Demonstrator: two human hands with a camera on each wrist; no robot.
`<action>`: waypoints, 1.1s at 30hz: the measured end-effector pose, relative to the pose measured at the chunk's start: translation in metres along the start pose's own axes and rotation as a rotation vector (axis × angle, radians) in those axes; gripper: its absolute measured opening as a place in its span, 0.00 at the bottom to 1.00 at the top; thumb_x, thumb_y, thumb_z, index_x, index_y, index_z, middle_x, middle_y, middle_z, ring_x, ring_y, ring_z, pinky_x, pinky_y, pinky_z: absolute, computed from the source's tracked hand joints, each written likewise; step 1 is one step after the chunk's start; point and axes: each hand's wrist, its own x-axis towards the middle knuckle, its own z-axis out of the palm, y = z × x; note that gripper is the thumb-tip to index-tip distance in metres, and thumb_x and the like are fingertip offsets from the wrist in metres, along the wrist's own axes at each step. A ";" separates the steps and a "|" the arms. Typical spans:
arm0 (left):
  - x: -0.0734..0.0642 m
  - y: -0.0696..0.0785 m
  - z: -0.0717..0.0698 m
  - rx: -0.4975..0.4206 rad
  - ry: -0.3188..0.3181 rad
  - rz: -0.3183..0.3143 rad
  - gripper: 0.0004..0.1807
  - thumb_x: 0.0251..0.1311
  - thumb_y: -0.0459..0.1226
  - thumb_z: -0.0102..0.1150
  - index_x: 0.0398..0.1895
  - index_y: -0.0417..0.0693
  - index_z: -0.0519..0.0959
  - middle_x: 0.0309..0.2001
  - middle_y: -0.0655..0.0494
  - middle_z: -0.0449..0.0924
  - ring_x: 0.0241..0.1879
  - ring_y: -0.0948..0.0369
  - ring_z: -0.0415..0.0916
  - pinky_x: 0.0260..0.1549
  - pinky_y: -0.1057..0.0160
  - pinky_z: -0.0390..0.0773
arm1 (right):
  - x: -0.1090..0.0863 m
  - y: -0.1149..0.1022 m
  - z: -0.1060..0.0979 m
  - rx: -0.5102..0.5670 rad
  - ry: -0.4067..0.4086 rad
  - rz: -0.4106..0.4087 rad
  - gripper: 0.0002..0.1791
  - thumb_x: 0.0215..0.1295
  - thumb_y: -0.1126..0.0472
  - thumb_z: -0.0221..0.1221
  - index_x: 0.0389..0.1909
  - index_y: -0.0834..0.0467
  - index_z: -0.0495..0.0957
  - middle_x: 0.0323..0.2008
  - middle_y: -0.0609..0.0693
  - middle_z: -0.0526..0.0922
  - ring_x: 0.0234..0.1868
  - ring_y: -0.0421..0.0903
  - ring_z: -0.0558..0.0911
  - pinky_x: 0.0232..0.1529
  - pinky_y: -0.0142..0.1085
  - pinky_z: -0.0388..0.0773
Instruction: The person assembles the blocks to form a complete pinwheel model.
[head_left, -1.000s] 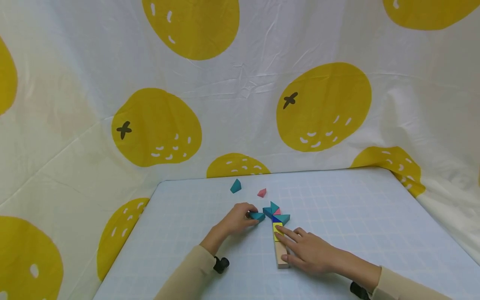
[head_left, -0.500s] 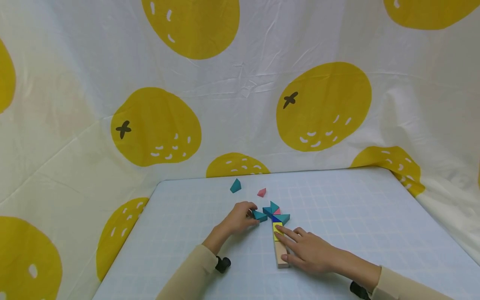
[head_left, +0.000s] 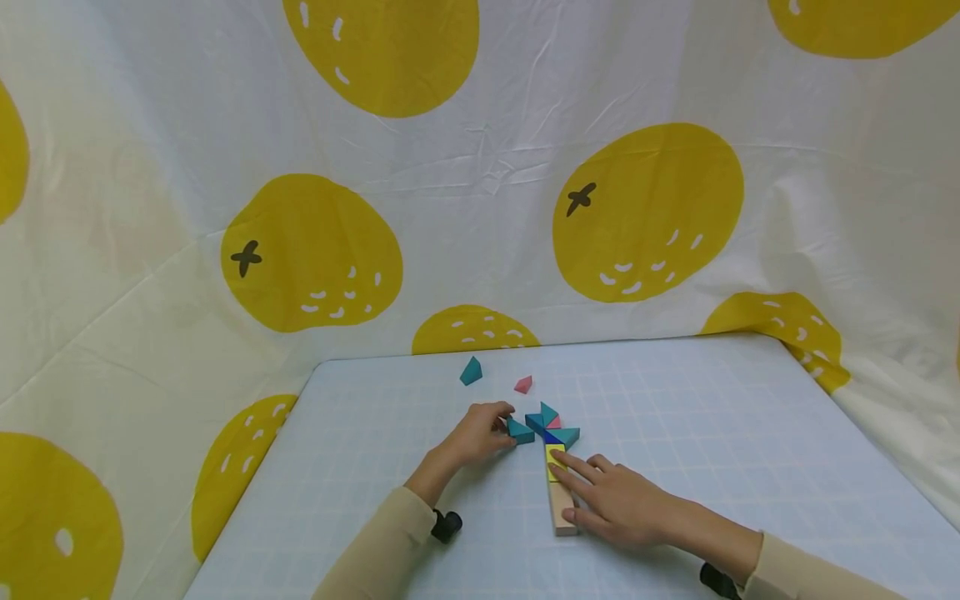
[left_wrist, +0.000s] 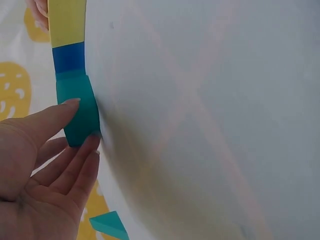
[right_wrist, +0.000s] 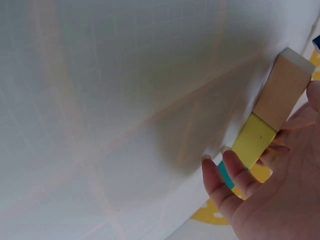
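Note:
My left hand (head_left: 480, 433) pinches a teal triangular block (head_left: 521, 432) between thumb and fingers, just left of a pinwheel-like group of teal, blue and pink blocks. In the left wrist view the thumb lies on the teal block (left_wrist: 82, 112) and fingertips touch its end. Below the group, a yellow block (head_left: 556, 463) and a plain wooden block (head_left: 562, 508) form a straight column. The right hand (head_left: 626, 504) lies over this column, fingertips on the yellow block and thumb at the wooden one. In the right wrist view its fingers extend past the yellow block (right_wrist: 253, 141).
Farther back on the pale checked tabletop (head_left: 675, 417) lie a loose teal block (head_left: 471, 372) and a small pink block (head_left: 523, 385). Behind the table hangs a white cloth with a yellow fruit print (head_left: 648, 212).
The teal block in my left hand has shifted slightly right, toward the pinwheel-like group, and more of it shows between the fingers. My right hand stays in place.

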 end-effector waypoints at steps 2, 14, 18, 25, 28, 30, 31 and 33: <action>0.001 0.001 0.001 -0.004 0.004 -0.006 0.29 0.63 0.37 0.71 0.66 0.45 0.75 0.55 0.53 0.82 0.50 0.58 0.78 0.53 0.58 0.81 | 0.000 0.001 0.000 -0.001 0.004 -0.004 0.40 0.77 0.33 0.44 0.80 0.51 0.58 0.81 0.48 0.54 0.62 0.50 0.72 0.56 0.52 0.78; 0.003 0.007 0.003 -0.002 0.023 -0.033 0.27 0.63 0.36 0.71 0.64 0.44 0.77 0.52 0.55 0.82 0.49 0.60 0.78 0.53 0.59 0.82 | 0.002 0.003 0.003 -0.009 0.008 -0.010 0.40 0.77 0.32 0.42 0.80 0.51 0.57 0.81 0.48 0.54 0.61 0.50 0.72 0.54 0.51 0.79; 0.004 0.008 0.004 0.000 0.036 -0.018 0.26 0.62 0.36 0.72 0.63 0.43 0.78 0.51 0.54 0.82 0.48 0.59 0.78 0.53 0.59 0.82 | 0.002 0.003 0.002 -0.009 0.012 -0.012 0.40 0.77 0.32 0.42 0.80 0.50 0.57 0.81 0.48 0.54 0.62 0.50 0.72 0.55 0.52 0.78; 0.007 0.008 0.007 0.012 0.055 -0.012 0.25 0.60 0.37 0.73 0.61 0.43 0.79 0.48 0.55 0.83 0.47 0.59 0.79 0.52 0.60 0.82 | 0.002 0.003 0.002 -0.003 0.015 -0.016 0.40 0.77 0.33 0.43 0.80 0.51 0.57 0.81 0.48 0.54 0.62 0.51 0.72 0.56 0.53 0.78; 0.007 0.007 0.007 0.016 0.061 0.000 0.24 0.60 0.36 0.74 0.59 0.44 0.80 0.47 0.56 0.83 0.46 0.60 0.78 0.51 0.61 0.82 | 0.000 0.002 0.001 -0.005 0.019 -0.025 0.39 0.78 0.33 0.43 0.80 0.51 0.57 0.81 0.49 0.54 0.62 0.51 0.72 0.55 0.53 0.79; 0.007 0.006 0.007 0.018 0.062 0.002 0.22 0.59 0.37 0.74 0.57 0.46 0.81 0.46 0.57 0.82 0.45 0.61 0.77 0.50 0.62 0.82 | 0.000 0.002 0.001 -0.008 0.022 -0.028 0.39 0.78 0.33 0.43 0.80 0.52 0.57 0.81 0.49 0.54 0.62 0.51 0.72 0.55 0.53 0.79; 0.006 0.006 0.006 0.020 0.061 0.003 0.21 0.59 0.37 0.74 0.56 0.47 0.81 0.45 0.58 0.82 0.45 0.61 0.77 0.50 0.62 0.82 | 0.000 0.002 0.001 -0.009 0.022 -0.029 0.39 0.78 0.33 0.42 0.80 0.52 0.58 0.81 0.49 0.54 0.62 0.51 0.72 0.55 0.52 0.79; 0.005 0.005 0.005 0.020 0.054 0.004 0.20 0.59 0.38 0.75 0.54 0.48 0.82 0.44 0.60 0.81 0.44 0.61 0.76 0.49 0.63 0.82 | 0.000 0.001 0.001 -0.010 0.022 -0.029 0.40 0.78 0.33 0.42 0.80 0.52 0.58 0.81 0.49 0.54 0.62 0.51 0.72 0.55 0.52 0.78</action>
